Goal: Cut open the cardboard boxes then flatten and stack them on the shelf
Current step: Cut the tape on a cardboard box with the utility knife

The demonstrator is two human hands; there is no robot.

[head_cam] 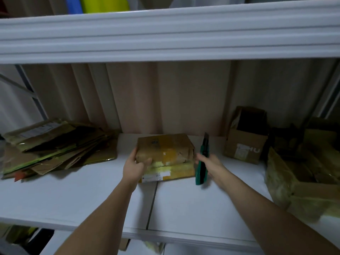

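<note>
The taped cardboard box [165,155] sits mid-shelf on the white shelf [184,199], its flaps closed. The left hand [135,165] grips its near left corner. The right hand [207,163] clutches a green utility knife [202,161] just beside the box's right end, blade tip up. Flattened cardboard [55,146] is stacked at left; an open box [245,137] stands at right.

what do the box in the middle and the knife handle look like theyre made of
Box: brown corrugated cardboard by its look, matte and creased, with glossy yellowish tape. Knife: handle seems green plastic, smooth with a slight sheen; blur hides detail.
</note>
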